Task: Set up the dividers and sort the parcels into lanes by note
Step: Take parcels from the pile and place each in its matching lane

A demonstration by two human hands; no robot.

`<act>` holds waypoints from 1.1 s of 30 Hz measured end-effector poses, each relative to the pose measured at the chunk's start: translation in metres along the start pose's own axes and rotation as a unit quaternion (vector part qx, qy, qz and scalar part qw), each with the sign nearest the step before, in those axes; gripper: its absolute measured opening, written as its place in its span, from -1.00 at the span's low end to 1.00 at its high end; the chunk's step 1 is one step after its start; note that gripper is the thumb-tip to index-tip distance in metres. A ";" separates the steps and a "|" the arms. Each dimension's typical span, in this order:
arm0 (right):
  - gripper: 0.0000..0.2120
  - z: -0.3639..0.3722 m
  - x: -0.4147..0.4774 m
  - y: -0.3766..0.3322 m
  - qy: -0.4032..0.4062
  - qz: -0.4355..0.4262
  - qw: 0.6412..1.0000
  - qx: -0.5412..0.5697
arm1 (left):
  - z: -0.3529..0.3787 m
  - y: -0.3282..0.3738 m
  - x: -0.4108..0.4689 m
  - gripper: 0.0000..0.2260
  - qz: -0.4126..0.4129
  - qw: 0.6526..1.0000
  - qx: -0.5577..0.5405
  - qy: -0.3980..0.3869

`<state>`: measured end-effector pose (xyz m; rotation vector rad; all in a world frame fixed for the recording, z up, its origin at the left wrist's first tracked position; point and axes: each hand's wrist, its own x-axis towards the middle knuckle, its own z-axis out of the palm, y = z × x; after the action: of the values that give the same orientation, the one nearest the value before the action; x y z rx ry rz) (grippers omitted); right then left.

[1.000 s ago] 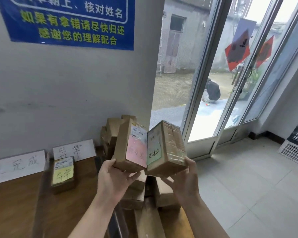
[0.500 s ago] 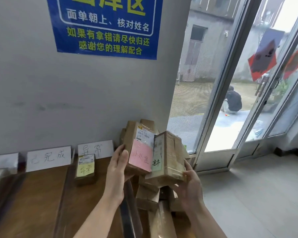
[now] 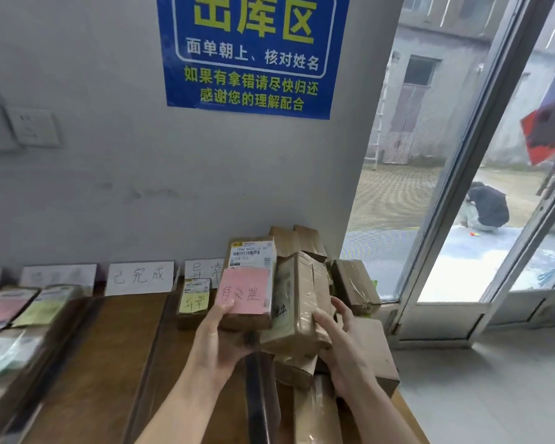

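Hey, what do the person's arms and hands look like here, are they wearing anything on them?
Nothing worn shows. The left hand and right hand have no gloves, and no ring, watch or bracelet is visible. The left forearm and right forearm are uncovered down to the picture's bottom edge, with no sleeve in view.

We note a grey plastered wall (image 3: 109,193), scuffed in places, with a blue sign (image 3: 250,52) high up bearing yellow and white characters. A white socket plate (image 3: 34,127) sits on the wall at far left. Below runs a brown wooden table (image 3: 109,347), set against the wall. To the right, tall glass doors (image 3: 455,174) in pale metal frames let in flat daylight. A red paper decoration (image 3: 548,129) is on the glass. The floor (image 3: 494,395) is pale grey tile. Outside we see a paved yard (image 3: 388,200), a weathered grey building (image 3: 430,75), and a person (image 3: 487,206) in dark clothes crouching.
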<state>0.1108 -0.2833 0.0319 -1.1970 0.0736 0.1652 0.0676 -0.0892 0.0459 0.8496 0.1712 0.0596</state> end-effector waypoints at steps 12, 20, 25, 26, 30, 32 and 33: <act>0.09 0.032 -0.017 0.019 -0.151 0.015 0.958 -0.244 | -0.026 0.012 -0.049 -0.60 0.063 0.995 -0.018 0.072; -0.22 0.087 -0.028 0.045 -0.126 -0.015 0.975 -0.184 | -0.073 0.045 -0.083 -0.65 0.120 0.973 -0.033 0.193; -0.14 0.133 -0.038 0.063 -0.136 -0.004 0.976 -0.172 | -0.113 0.072 -0.111 -0.66 0.132 0.965 -0.027 0.227; -0.14 0.143 -0.040 0.068 -0.136 -0.004 0.976 -0.171 | -0.122 0.078 -0.116 -0.68 0.133 0.962 -0.025 0.237; -0.12 0.179 -0.051 0.089 -0.132 0.008 0.978 -0.162 | -0.159 0.098 -0.132 -0.80 0.122 0.952 -0.012 0.279; -0.13 0.198 -0.057 0.100 -0.132 0.016 0.978 -0.161 | -0.180 0.109 -0.139 -0.80 0.117 0.947 -0.007 0.299; -0.17 0.206 -0.058 0.106 -0.132 0.018 0.978 -0.163 | -0.189 0.114 -0.141 -0.79 0.113 0.946 -0.006 0.303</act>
<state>0.0296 -0.0587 0.0179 -1.4911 -0.1713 0.3775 -0.1027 0.1091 0.0276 0.8154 0.6500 0.5415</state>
